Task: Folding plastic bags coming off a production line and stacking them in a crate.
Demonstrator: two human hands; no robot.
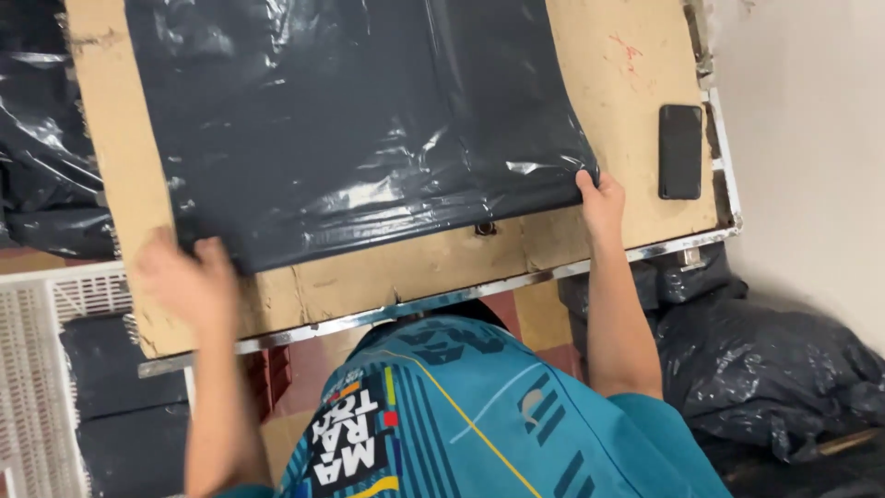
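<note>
Across the middle of the frame, our left hand (189,277) and right hand (601,198) pinch the near corners of the black plastic sheet (355,120) on the bench (636,69); we should keep tension even.

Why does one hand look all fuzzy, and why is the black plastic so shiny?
In the head view, the left hand is smeared by motion blur, while the right hand at the sheet's corner looks sharp. The black plastic sheet shows white glare patches where its wrinkles catch the light. The phone looks crisp.
</note>
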